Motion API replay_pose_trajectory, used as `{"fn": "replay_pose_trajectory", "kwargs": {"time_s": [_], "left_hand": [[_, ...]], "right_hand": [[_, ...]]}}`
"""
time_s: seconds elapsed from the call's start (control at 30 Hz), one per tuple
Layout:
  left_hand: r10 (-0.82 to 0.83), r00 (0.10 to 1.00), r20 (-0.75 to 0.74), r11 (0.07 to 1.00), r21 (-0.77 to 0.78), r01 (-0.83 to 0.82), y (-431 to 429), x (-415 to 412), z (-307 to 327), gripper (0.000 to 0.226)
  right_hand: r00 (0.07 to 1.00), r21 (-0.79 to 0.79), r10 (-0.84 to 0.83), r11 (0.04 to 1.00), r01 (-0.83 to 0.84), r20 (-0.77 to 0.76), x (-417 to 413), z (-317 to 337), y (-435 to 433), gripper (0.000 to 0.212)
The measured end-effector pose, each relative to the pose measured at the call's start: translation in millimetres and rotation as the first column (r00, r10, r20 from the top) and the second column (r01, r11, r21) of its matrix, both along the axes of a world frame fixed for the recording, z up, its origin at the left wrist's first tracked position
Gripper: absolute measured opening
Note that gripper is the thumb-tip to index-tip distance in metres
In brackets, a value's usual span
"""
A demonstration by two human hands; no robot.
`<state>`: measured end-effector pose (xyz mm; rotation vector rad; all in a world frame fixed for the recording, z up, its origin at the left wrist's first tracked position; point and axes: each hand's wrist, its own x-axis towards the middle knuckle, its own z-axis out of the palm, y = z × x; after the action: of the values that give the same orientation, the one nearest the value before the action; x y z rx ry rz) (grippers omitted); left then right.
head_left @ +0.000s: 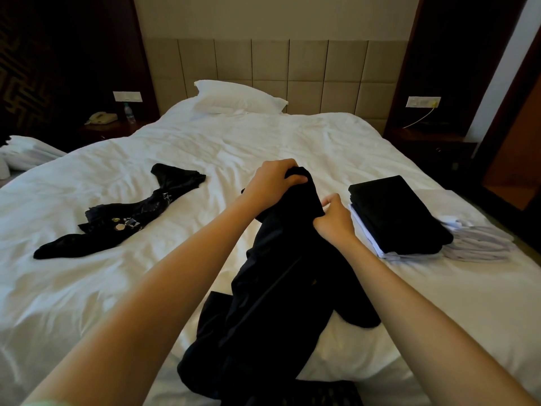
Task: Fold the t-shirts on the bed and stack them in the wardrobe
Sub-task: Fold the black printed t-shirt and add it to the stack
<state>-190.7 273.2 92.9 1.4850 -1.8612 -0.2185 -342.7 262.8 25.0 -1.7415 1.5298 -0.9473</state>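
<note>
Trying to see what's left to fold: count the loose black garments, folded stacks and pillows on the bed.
Loose black garments: 2 (held garment gripped by left hand and right hand; printed garment lying apart)
Folded stack: 1
Pillow: 1
Total: 4

Bed [263, 136]: pillow [237, 98] at the head. Unfolded t-shirt [123, 218] lies left, folded stack [401, 218] right, third t-shirt [278, 303] between them, nearer. Telephone [101, 118] and bottle [129, 112] stand on the nightstand [117, 128], behind left.

Two unfolded black t-shirts [123, 218] [272, 288], one folded stack [398, 218], one pillow [237, 98], one telephone [101, 118], one water bottle [129, 112], two switch panels [127, 97] [423, 101] are counted
</note>
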Motion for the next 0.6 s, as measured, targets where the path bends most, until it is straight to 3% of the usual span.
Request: {"fn": "replay_pose_trajectory", "kwargs": {"time_s": [0.1, 0.23, 0.33, 0.47, 0.6], "left_hand": [[0.010, 1.000, -0.012, 1.000, -0.010, -0.010, -1, 3, -1, 0.023], [0.063, 0.996, -0.063, 0.998, -0.011, -0.064, -5, 9, -7, 0.024], [0.122, 0.983, -0.136, 0.992, -0.008, -0.125, -10, 18, -8, 0.020], [0.183, 0.970, -0.160, 0.983, -0.005, -0.186, -14, 32, -15, 0.019], [0.222, 0.963, -0.155, 0.975, 0.000, -0.224, -18, 44, -20, 0.018]], "right_hand": [[1.000, 0.026, 0.004, 1.000, -0.004, 0.000, -12, -7, -1, 0.023], [0.991, -0.128, -0.130, 0.983, 0.130, 0.008, -19, 3, -7, 0.028], [1.000, -0.185, -0.019, 0.983, 0.023, 0.019, -26, 11, -21, 0.034], [0.974, -0.005, 0.224, 0.975, -0.224, -0.038, -33, -12, -27, 0.035], [0.945, 0.226, 0.328, 0.920, -0.321, 0.009, -40, -32, -23, 0.026]]}}
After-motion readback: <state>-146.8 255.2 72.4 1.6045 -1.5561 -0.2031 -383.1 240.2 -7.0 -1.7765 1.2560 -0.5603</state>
